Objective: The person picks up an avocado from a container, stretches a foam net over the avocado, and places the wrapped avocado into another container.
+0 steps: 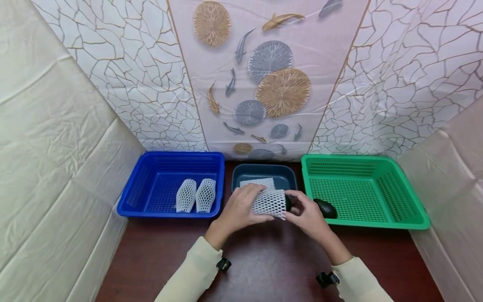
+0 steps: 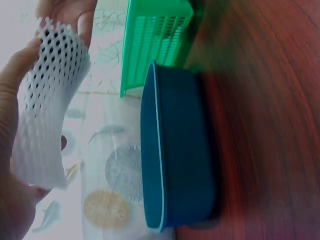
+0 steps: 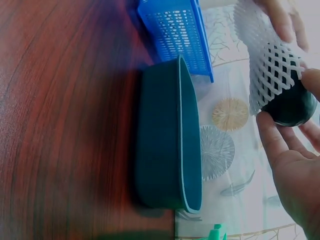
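Observation:
A white foam net sleeve (image 1: 268, 202) lies sideways between my two hands, above the small dark teal tray. My left hand (image 1: 239, 209) grips the sleeve round its left part, thumb below and fingers above. From the sleeve's right end pokes a dark avocado (image 3: 292, 106), its other end covered by the mesh. My right hand (image 1: 310, 216) holds the avocado at that end, fingertips right at the sleeve's rim. Another avocado (image 1: 326, 208) rests in the green basket, near its front left corner.
On the left stands a blue basket (image 1: 158, 184) with two filled white net sleeves (image 1: 186, 195) inside. The teal tray (image 1: 237, 171) between the baskets contains more flat white netting (image 1: 264, 183). At the right is the green basket (image 1: 377, 197). Patterned cloth walls (image 1: 151, 84) enclose the table.

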{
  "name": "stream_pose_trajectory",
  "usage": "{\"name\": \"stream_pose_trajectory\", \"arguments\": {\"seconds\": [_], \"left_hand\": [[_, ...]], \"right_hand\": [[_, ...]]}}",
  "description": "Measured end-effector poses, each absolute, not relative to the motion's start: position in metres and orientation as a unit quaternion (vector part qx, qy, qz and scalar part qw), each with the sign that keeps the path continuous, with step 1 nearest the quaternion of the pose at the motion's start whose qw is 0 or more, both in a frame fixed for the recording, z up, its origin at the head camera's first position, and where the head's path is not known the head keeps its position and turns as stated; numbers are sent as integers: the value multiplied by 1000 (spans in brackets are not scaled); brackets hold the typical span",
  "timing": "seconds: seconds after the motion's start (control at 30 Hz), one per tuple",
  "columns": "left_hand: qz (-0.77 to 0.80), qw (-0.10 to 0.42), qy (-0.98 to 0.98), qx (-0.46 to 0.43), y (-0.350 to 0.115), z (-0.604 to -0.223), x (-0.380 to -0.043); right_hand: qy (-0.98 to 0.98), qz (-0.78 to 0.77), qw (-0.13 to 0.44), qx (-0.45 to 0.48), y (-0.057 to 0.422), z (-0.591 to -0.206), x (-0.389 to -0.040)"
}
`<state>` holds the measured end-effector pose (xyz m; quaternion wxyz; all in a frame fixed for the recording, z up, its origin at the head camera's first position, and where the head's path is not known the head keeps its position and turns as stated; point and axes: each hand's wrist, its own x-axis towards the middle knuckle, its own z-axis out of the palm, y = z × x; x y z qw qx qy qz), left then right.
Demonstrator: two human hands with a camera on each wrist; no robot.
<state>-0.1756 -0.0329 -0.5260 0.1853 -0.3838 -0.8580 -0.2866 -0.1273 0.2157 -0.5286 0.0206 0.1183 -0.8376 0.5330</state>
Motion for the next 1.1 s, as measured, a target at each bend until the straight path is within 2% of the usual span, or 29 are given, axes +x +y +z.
{"name": "stream_pose_trajectory", "arguments": {"seconds": [0.27,0.5,0.73,1.1], "left_hand": [[-467,72,-820,-324,-49,-534,-175],[-539,53,-783,-305,-43,-536,-172],[-536,58,-788,-298,-39,-534,-169],[-514,26,-805,-296,-37,-531,-167]], "right_hand": [[-840,534,24,100,224,-526,-129],[-833,540,24,120,225,-527,-129],[-831,543,22,122,219,-525,-128],[-840,534,28,93,212,-521,-126]]}}
